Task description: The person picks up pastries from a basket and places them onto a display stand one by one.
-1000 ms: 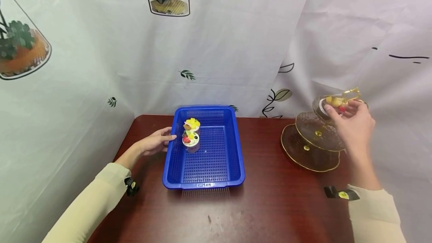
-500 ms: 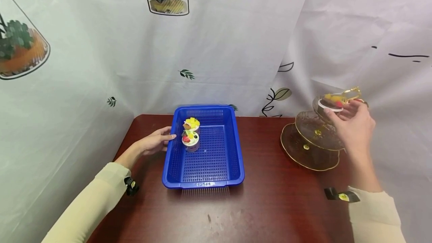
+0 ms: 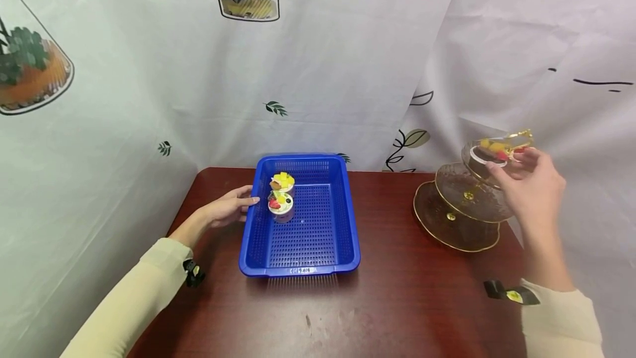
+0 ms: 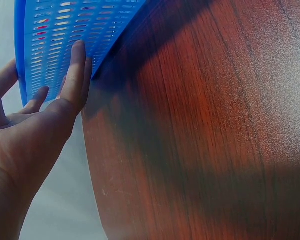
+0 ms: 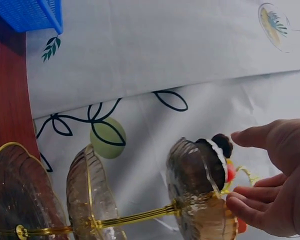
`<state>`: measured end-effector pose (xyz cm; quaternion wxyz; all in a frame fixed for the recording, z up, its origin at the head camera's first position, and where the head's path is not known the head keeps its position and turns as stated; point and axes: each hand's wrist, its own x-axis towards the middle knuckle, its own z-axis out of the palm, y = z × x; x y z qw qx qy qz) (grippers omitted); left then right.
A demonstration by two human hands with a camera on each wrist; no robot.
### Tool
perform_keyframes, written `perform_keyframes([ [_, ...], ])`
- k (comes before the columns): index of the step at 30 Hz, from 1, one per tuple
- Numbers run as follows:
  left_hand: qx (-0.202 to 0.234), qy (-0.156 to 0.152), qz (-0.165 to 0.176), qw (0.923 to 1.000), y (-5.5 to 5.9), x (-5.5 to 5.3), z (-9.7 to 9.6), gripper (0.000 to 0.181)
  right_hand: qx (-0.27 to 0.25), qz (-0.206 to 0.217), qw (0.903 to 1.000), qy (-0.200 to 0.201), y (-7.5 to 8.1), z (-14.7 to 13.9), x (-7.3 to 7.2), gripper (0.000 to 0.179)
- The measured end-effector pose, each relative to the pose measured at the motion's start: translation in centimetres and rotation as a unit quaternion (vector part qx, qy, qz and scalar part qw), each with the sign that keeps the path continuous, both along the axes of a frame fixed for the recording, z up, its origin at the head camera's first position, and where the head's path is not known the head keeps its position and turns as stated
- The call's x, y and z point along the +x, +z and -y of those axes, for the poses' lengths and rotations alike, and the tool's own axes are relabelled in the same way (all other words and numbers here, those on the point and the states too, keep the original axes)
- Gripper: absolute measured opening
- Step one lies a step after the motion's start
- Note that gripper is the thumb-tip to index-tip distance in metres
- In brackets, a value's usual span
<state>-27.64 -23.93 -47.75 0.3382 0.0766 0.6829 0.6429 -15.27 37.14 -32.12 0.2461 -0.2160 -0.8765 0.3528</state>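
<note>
My left hand (image 3: 231,207) grips the left rim of a blue plastic basket (image 3: 350,220), thumb over the edge and fingers along its perforated outer wall (image 4: 55,50). Inside stand two dessert cups: one topped with yellow cubes (image 3: 282,182), the nearer with strawberry and cream (image 3: 281,207). At the right, a dark dessert cup (image 3: 484,160) with a white rim and yellow and red toppings sits on the top plate of a tiered stand (image 3: 457,231). Around it is my right hand (image 3: 536,187); in the right wrist view its thumb and fingers (image 5: 250,212) are spread beside the cup, apparently apart from it.
The stand's gold pole (image 5: 140,216) and gold-edged clear plates rise at the table's back right corner. A gold loop handle (image 3: 519,137) tops it, close to my right fingers. White printed curtain (image 3: 348,70) hangs behind the dark red table (image 3: 387,291).
My right hand has moved slightly right and away from the dark dessert cup, which has come from a tilt to rest on the top plate. My left hand and the basket have stayed put.
</note>
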Motion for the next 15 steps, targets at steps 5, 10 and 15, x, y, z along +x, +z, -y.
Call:
perform_keyframes([
  [5, 0.003, 0.0, 0.0, 1.0, 0.0, 0.1, -0.2, 0.065, 0.021, -0.021, 0.9995, -0.012, 0.9, 0.3, 0.4, 0.075],
  [10, 0.007, 0.0, -0.002, 1.0, -0.1, 0.0, -0.3, 0.061, 0.032, -0.039, 0.9987, 0.003, 2.0, 1.3, 0.6, 0.072],
  [15, 0.005, 0.007, 0.0, 1.0, -0.2, 0.0, -0.1, 0.061, 0.024, -0.071, 0.9952, 0.063, 2.8, 3.1, 0.2, 0.067],
])
